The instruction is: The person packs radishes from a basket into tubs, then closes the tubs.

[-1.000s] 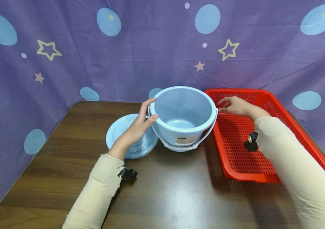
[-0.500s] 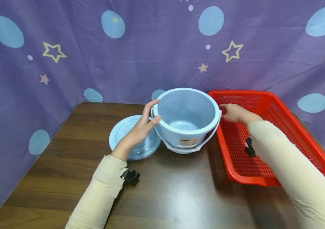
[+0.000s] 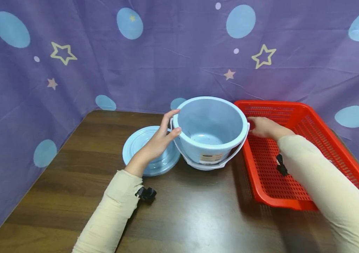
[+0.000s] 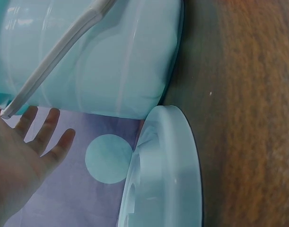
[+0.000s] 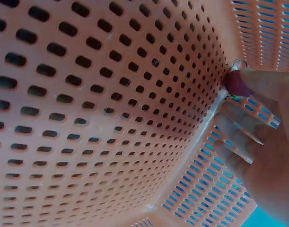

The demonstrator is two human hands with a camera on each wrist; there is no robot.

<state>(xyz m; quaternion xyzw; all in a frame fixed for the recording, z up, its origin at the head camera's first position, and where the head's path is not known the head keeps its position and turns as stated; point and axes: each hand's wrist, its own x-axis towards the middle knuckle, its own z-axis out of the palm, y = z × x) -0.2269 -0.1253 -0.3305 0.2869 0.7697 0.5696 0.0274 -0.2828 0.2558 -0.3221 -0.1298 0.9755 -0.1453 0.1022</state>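
A light blue bucket (image 3: 209, 149) with a lowered white handle stands mid-table, its mouth towards me. At its left rim my left hand (image 3: 155, 144) rests, thumb and fingers spread along the edge; the left wrist view shows several straight fingers (image 4: 45, 137) beside the wall. In the red basket (image 3: 263, 200) on the right, my right hand (image 3: 263, 127) reaches down near the left wall. The right wrist view shows its thumb against a small dark red round thing (image 5: 239, 84), with a thin clear ring beside it and a green bit below. Its index finger is mostly hidden.
A light blue round lid (image 3: 163, 163) lies flat on the wooden table (image 3: 72, 189), left of the bucket and close to its base. Behind the table hangs a purple curtain (image 3: 166, 63) with stars and blue spots.
My right hand has gone lower into the basket, and its fingers have closed in around something there. The left hand stays at the bucket rim. The head view has shifted slightly.
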